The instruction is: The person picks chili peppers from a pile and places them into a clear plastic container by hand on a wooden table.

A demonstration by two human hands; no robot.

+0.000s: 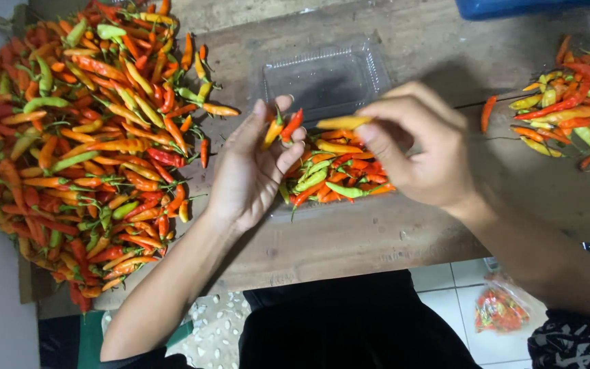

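The left hand (250, 171) lies palm up over the wooden counter (404, 225), its fingers (295, 147) loosely curled and half open, cradling two small chillies (283, 128), one orange and one red, against the fingertips. The right hand (421, 150) pinches a yellow-orange chilli (341, 123) between thumb and forefinger, the pod jutting left beyond the fingertips, just above the clear plastic tray (329, 75) partly filled with chillies. A large chilli heap (76, 137) lies to the left, a smaller pile (568, 106) to the right.
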